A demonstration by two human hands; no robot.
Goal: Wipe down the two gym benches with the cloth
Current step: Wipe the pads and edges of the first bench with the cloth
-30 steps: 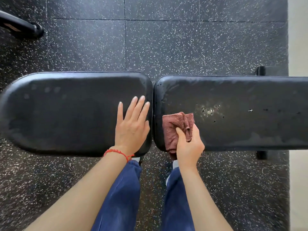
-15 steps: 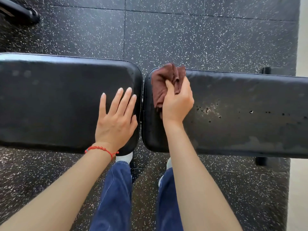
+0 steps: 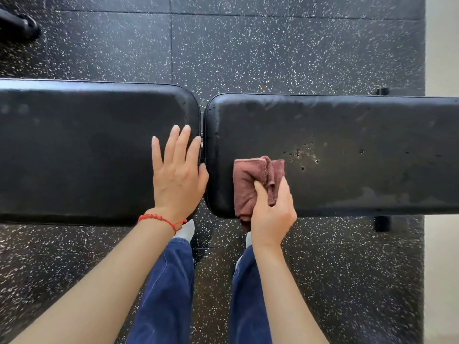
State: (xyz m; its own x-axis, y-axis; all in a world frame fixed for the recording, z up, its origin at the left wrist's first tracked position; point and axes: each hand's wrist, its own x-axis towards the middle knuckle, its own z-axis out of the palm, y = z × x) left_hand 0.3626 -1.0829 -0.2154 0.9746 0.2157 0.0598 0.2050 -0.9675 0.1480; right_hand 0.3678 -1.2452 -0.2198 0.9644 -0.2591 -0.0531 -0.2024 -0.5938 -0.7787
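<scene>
Two black padded bench pads lie end to end across the view, with a narrow gap between them. My left hand (image 3: 177, 172) rests flat, fingers spread, on the right end of the left pad (image 3: 82, 150). My right hand (image 3: 272, 212) grips a crumpled reddish-brown cloth (image 3: 250, 180) and presses it on the near left part of the right pad (image 3: 347, 135). The cloth's lower end hangs over the pad's near edge. The right pad has wet streaks and a patch of small pits and pale specks just right of the cloth.
The floor is black rubber tile with white speckles (image 3: 273, 50). A black bench foot (image 3: 382, 223) shows under the right pad, and a black equipment part (image 3: 17, 23) sits at the top left. A pale wall strip (image 3: 442, 45) runs down the right edge. My blue-trousered legs stand below.
My right hand has drawn the cloth from the far edge of the right pad back toward the near edge. My left hand has stayed flat on the left pad.
</scene>
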